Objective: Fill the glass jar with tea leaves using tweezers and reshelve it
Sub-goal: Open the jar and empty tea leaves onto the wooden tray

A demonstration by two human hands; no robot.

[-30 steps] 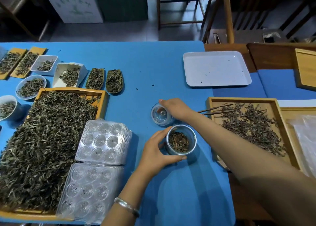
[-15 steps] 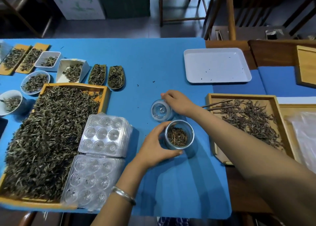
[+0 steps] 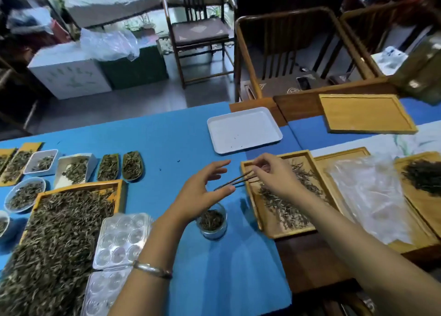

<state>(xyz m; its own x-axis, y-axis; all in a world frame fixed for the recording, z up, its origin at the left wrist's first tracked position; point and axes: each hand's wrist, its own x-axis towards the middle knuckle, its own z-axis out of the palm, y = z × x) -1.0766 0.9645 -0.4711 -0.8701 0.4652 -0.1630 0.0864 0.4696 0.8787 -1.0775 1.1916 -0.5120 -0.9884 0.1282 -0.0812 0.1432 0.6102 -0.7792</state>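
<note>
Head view: the right hand (image 3: 274, 177) pinches the upper end of the dark tweezers (image 3: 235, 180) over the near-left corner of the small wooden tray (image 3: 260, 222) of loose tea leaves (image 3: 284, 203), probably lifting the tool off the tray rim to resume picking. The tweezer tips point left, toward the left hand (image 3: 202, 191), and look close together; they seem to hold no leaf (too blurred to be sure). The left hand hovers with fingers spread and relaxed, gripping nothing, its thumb just by the tweezer tips, likely ready to take or steady them. The glass jar (image 3: 212, 221) stands upright on the blue mat (image 3: 167, 134), lidless, just below the left palm and just beside the small tray's left edge, a short carry for each pinch. It holds a shallow layer of tea, so filling looks partway.

Around: a large wooden tray (image 3: 78, 186) heaped with tea on the left, clear plastic blister trays (image 3: 121, 239) beside it, small sample dishes (image 3: 40, 161) along the far-left edge, and a white plastic tray (image 3: 243, 129) beyond the hands. The left forearm crosses just above the jar, partly blocking it. No shelf or lid is visible.
</note>
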